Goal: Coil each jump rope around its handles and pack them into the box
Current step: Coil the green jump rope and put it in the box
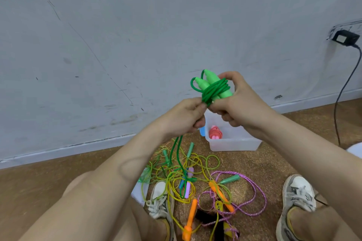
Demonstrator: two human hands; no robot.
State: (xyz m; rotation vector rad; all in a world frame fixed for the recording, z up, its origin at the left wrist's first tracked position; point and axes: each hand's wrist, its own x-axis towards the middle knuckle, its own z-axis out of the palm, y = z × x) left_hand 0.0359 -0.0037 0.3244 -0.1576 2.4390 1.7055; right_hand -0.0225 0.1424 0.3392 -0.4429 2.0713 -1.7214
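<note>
Head view: between the shoes [160, 199], a tangle of loose ropes [195, 178] lies on the floor [39, 178]. Above it, the right hand [237, 103] grips the green jump rope [213, 86] by its paired handles, cord partly wound round them. The left hand [184, 117] pinches the cord, whose slack hangs to the tangle. At the floor's far edge, the box [235, 144] holds a coiled pink rope [215, 133].

- The green plastic jump rope [212, 89] is in the middle of the frame, held between the left hand [184, 117] and the right hand [238, 103].
- The clear plastic box [237, 143] sits on the brown floor [39, 182] just below the hands, close to the grey wall [117, 45].
- A coiled pink jump rope [215, 133] lies in the box.
- A heap of loose coloured ropes [195, 178] lies lower down, between the left white shoe [159, 199] and the right white shoe [297, 197].
</note>
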